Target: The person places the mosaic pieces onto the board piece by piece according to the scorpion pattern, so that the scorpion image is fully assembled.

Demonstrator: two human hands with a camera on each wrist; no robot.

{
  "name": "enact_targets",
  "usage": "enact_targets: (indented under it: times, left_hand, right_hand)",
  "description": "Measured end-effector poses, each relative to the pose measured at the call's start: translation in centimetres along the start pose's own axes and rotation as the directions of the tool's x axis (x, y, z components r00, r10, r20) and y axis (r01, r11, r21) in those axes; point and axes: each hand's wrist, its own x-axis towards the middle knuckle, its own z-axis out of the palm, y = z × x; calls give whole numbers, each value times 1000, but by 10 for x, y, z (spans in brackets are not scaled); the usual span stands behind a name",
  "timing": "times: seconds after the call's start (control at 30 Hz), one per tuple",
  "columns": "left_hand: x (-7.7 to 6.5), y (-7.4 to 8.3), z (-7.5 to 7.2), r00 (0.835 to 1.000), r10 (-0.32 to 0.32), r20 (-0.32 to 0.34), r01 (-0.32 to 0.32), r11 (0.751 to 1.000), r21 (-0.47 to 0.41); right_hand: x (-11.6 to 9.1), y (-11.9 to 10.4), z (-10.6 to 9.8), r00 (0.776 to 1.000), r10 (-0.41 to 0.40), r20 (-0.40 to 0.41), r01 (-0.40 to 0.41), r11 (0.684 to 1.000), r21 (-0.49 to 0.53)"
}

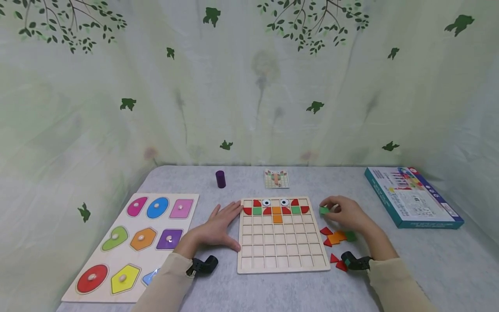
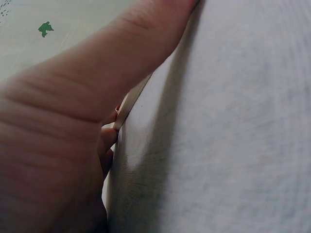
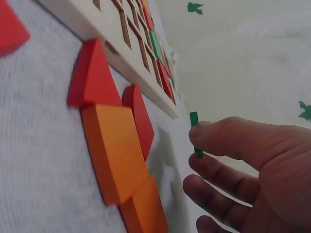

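Observation:
A wooden grid board (image 1: pixel 284 251) lies flat on the table, its top rows partly filled with red, green, orange and eye-marked tiles. My left hand (image 1: pixel 218 227) rests with spread fingers along the board's left edge, the thumb at its lower part. Just off the board's upper right side, my right hand (image 1: pixel 347 212) pinches a small green square tile (image 3: pixel 194 115) between thumb and fingertips. Beneath that hand lie loose pieces: an orange tile (image 3: pixel 116 153), red pieces (image 3: pixel 95 77) and a green piece (image 1: pixel 351 236).
A shape puzzle board (image 1: pixel 156 268) with knobbed pieces lies at the left, partly under the left sleeve. Behind the grid board are a dark purple cylinder (image 1: pixel 220 179) and a small pattern card (image 1: pixel 277 178). A flat box (image 1: pixel 413 197) sits at the right.

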Motion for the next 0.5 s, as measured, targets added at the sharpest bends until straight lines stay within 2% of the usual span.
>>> enact_targets:
  times: [0.17,0.33,0.5]
  left_hand:
    - [-1,0,1,1000,-6,4,6,1000,-2]
    - [-2,0,-1,1000,-2,5,2,1000,3]
    - [-1,-1,-2,1000,5,11,-5,1000,0]
  right_hand:
    - [1,-11,6,1000,-11,-12,11,1000,17]
    - [4,-24,12,998,-56,-29,56,998,9]
    - [7,-36,19,998,-66,-16,66,998,8]
